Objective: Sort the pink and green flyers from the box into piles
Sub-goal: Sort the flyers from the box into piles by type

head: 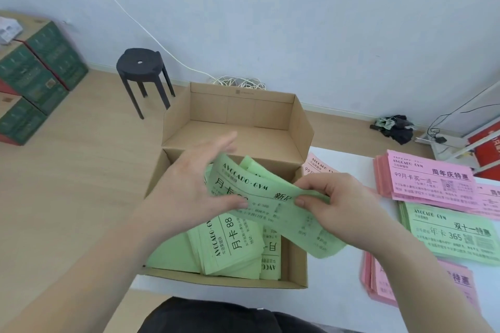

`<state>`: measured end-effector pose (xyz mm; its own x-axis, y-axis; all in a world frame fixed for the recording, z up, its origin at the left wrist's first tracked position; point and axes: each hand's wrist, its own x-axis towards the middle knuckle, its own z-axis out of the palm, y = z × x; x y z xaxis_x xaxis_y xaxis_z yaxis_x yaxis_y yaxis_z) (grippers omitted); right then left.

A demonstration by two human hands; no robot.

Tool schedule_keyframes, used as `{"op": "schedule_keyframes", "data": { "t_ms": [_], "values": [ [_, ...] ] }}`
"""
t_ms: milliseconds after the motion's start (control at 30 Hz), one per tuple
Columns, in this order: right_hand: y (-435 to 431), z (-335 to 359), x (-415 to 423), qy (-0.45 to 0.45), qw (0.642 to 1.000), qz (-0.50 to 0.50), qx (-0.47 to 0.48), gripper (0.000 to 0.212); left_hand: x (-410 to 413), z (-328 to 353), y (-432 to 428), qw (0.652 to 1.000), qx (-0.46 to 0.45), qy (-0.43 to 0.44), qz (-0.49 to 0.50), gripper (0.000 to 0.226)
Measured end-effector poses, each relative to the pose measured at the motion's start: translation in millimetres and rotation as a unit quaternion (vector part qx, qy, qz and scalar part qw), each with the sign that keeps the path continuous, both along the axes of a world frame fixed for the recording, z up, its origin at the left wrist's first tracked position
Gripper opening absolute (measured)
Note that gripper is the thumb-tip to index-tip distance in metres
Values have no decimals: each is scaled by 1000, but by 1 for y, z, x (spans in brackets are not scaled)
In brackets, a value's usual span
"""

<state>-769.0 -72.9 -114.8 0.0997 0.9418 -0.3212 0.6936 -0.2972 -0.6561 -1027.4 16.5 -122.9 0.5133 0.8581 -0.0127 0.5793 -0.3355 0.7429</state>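
Observation:
An open cardboard box (297,259) on a white table holds several loose green flyers (232,246). Above the box I hold a bent bundle of green flyers (259,197) between both hands. My left hand (189,186) holds its left end, thumb on top and fingers spread behind. My right hand (335,205) pinches its right part between thumb and fingers. To the right lie a pink pile (430,181), a green pile (454,235) and a nearer pink pile (378,281), partly hidden by my right forearm. One pink flyer (319,167) peeks out beside the box.
The box's raised lid (238,111) stands behind the flyers. A black stool (143,73) and stacked green cartons (35,81) stand on the wooden floor at left. Coiled white cable (238,82) lies by the wall. Dark cloth (395,127) and red items (484,149) sit at far right.

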Motion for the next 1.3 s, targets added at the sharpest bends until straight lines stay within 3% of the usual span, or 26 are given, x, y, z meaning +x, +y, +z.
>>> {"op": "schedule_keyframes", "data": {
  "t_ms": [67,200,267,400,467,667,800,900,967,1100,1167,1300],
  "values": [
    [5,6,-4,-1,1000,27,11,23,-13,-8,-7,979,-162,-105,58,93],
    [22,9,-32,-3,997,74,24,20,-37,-24,-15,937,-202,-226,173,84],
    [29,1,-47,-33,994,107,4,21,-46,-31,-20,937,-197,-215,193,77],
    [39,-18,-73,-168,963,207,-42,22,-55,-47,-31,943,-213,-150,205,36],
    [38,-28,-84,-181,957,219,-53,26,-51,-53,-33,943,-227,-128,207,29],
    [36,-53,-88,-204,959,195,-11,25,-28,-59,-27,945,-219,-150,191,27],
    [33,-53,-75,-204,967,152,14,21,-29,-62,-23,945,-169,-186,209,46],
    [34,-43,-60,-161,982,78,58,10,-39,-73,-23,943,-157,-60,286,35],
    [34,-36,-56,-140,986,54,77,11,-33,-76,-26,947,-190,86,244,22],
    [33,-29,-58,-134,985,74,79,13,2,-78,-30,925,-164,272,209,71],
    [34,-31,-55,-127,986,83,71,12,15,-79,-28,911,-152,321,211,86],
    [38,-36,-43,-103,988,85,81,3,21,-82,-27,902,-178,314,235,95]
  ]
}}
